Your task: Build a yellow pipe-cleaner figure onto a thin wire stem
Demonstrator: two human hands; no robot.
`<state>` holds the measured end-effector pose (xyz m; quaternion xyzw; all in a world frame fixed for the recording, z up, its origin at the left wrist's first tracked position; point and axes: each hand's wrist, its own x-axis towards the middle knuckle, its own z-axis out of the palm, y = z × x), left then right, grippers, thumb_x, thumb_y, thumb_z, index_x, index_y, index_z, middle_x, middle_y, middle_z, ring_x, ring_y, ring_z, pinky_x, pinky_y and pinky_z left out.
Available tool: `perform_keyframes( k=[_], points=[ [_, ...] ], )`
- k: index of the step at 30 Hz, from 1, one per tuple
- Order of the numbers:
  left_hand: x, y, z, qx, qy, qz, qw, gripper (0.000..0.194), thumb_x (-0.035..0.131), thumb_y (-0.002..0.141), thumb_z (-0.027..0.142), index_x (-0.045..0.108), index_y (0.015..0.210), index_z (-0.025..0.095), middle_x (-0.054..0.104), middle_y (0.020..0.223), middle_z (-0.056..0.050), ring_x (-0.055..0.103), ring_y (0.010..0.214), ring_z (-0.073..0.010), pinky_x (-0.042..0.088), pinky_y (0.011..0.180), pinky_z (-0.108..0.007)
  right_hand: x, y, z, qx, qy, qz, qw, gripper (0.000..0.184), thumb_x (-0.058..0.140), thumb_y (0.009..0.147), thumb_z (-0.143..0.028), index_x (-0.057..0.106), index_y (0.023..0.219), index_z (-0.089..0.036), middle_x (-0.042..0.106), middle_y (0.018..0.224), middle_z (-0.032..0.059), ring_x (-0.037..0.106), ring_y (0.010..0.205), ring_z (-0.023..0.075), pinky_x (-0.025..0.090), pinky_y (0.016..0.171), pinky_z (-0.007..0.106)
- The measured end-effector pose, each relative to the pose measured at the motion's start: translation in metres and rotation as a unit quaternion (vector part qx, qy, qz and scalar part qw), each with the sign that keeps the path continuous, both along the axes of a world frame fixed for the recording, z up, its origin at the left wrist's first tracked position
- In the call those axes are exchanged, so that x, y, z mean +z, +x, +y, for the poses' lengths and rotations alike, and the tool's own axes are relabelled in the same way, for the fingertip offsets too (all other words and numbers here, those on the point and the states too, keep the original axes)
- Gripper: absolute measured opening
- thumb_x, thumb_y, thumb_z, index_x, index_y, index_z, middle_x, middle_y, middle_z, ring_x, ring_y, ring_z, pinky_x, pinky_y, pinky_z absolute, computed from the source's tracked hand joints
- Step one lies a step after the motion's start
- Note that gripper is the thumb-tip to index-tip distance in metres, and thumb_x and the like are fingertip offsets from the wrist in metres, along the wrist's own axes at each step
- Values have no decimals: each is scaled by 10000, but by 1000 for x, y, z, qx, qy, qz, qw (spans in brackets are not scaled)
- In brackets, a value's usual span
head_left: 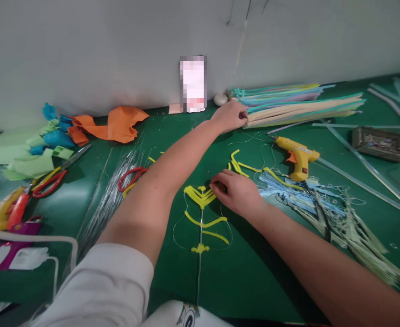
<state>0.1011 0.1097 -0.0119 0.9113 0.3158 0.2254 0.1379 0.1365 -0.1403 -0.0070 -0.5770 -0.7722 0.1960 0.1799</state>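
My left hand (230,116) stretches to the back of the table, its fingers closed at the near end of a bundle of pastel pipe cleaners (302,109). Closer to me, my right hand (236,190) has its fingers curled, thumb and forefinger by the right tip of a yellow chevron (200,198). Whether a piece is pinched there cannot be seen. The chevron, made of bent yellow pipe cleaners, lies on a long straight wire (199,268). Below it, curved yellow pieces (205,223) and a small yellow cluster (200,249) cross the wire, with thin clear loops at the sides.
A yellow glue gun (298,156) lies to the right, near blue and green tassel-like strands (322,204). Glue sticks (367,168) and a small tray (380,144) are beyond. Left are wires (111,195), red-handled scissors (52,181) and orange paper (123,125). A phone (193,84) leans on the wall.
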Motion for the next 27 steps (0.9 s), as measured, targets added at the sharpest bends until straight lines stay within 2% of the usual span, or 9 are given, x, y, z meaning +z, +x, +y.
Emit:
perform_keyframes(
  k=[9, 14, 20, 27],
  points=[
    [2, 4, -1, 3, -15, -19, 1000, 180, 562, 762, 160, 727, 830, 138, 710, 910, -109, 635, 888, -228, 456, 798, -354, -4, 0, 1, 2, 13, 7, 1000, 215, 485, 903, -295, 678, 917, -201, 664, 902, 46, 599, 728, 162, 352, 587, 282],
    [2, 6, -2, 45, -38, -41, 997, 145, 561, 748, 140, 703, 777, 151, 695, 866, -96, 615, 848, -216, 451, 795, -356, -3, 1, 1, -1, 10, 8, 1000, 202, 494, 901, -296, 673, 920, -204, 663, 902, 44, 601, 733, 163, 346, 580, 278],
    [7, 11, -10, 99, -59, -58, 992, 56, 595, 717, 194, 647, 716, 176, 678, 809, -76, 605, 826, -217, 445, 761, -350, -4, 1, 0, 0, 14, 9, 1000, 199, 493, 902, -296, 671, 911, -209, 661, 896, 44, 603, 739, 165, 350, 586, 279],
    [4, 8, -7, 122, -77, -57, 988, 33, 628, 719, 185, 616, 688, 181, 619, 715, -65, 603, 815, -228, 450, 739, -368, -2, 2, 1, -1, 13, 3, 1000, 212, 485, 904, -300, 676, 916, -210, 660, 897, 41, 610, 734, 170, 359, 582, 287]
  ],
)
